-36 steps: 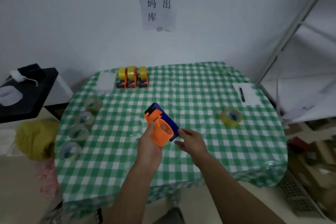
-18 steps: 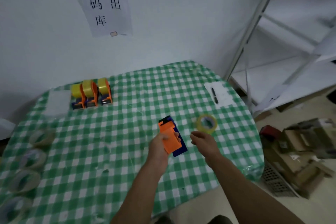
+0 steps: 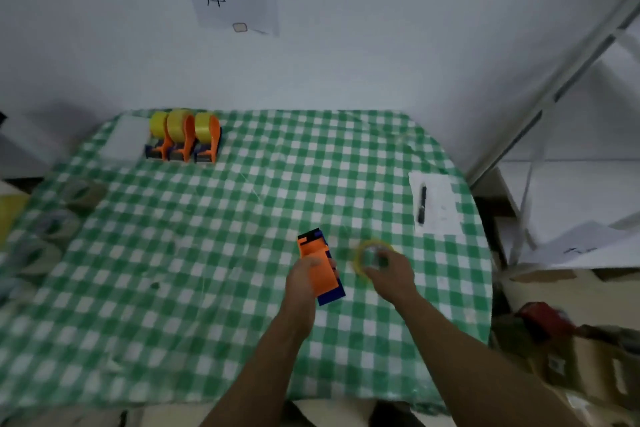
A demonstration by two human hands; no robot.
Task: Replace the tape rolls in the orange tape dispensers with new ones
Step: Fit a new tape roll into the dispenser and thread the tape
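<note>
right hand reached yellow tape roll, grip blurred; left hand grips dispenser, long axis pointing away.

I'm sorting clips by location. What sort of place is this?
Probably a warehouse packing corner: loaded tape dispensers in a row, metal shelving, and cardboard boxes on the floor.
</note>
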